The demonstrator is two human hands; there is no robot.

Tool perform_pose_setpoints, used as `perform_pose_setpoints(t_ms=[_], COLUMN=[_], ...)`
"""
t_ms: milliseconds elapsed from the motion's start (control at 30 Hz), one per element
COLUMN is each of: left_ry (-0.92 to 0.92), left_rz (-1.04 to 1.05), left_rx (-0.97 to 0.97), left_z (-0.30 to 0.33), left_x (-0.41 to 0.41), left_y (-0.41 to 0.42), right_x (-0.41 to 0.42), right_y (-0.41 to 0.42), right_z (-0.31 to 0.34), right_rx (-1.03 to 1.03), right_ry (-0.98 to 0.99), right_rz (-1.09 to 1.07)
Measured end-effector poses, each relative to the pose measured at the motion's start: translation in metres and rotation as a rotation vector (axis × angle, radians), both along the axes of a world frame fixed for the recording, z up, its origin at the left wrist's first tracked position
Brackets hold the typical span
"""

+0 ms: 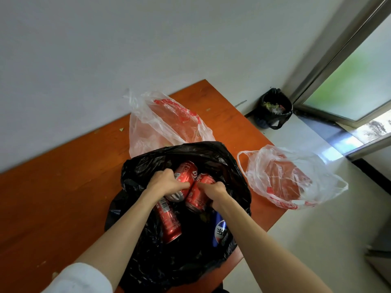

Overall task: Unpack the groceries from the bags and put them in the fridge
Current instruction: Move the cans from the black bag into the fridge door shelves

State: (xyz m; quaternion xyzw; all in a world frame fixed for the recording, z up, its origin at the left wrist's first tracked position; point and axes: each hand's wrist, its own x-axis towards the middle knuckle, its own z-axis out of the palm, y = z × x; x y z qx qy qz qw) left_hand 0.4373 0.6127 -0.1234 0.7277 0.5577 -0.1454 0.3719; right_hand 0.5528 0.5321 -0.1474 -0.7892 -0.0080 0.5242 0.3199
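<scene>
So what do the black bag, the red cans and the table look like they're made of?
Black bag: thin glossy plastic film, crinkled with shiny highlights.
Red cans: likely aluminium with printed metallic finish; one shows a silvery end.
Table: orange-brown wood or wood-look laminate, smooth with faint grain streaks; which one is unclear.

A plain room in a home, by the look of it: an orange wooden table point(63, 187) pushed against a bare white wall point(148, 39), a pale tiled floor point(317, 240), a small bin point(273, 108) lined with a black bag in the corner, and a metal-framed glass door point(349, 81) standing open beside it.
</scene>
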Motion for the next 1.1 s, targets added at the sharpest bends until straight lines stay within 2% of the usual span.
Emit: perform_pose_setpoints(t_ms=[167,300,467,600,733,933,1100], left_ry=[-0.089,-0.371,-0.608,-0.685,-0.691,-0.759,-0.855], left_rz=[0.073,0.242,0.329,0.381,0.432,0.567,0.459], left_rx=[-0.061,-0.287,-0.502,-0.594,-0.638,-0.665,-0.688], left_z=[0.021,0.04,0.058,0.065,0.073,0.091,0.117], left_x=[-0.014,-0.031,-0.05,-0.06,-0.059,-0.045,-0.009], left_y=[0.008,0.011,-0.006,-0.035,-0.076,-0.161,-0.247], right_x=[-0.011,-0.017,-0.017,-0.012,-0.002,0.012,0.038], right_y=[-0.014,-0.03,-0.057,-0.083,-0.124,-0.21,-0.305], right_z=[0.009,0.027,0.038,0.054,0.065,0.082,0.115], right_rx=[0.121,0.278,0.35,0.378,0.385,0.478,0.665], right_ry=[0.014,0.173,0.362,0.616,0.722,0.697,0.584], right_rz=[-0.029,-0.081,-0.18,-0.261,-0.227,-0.197,-0.244])
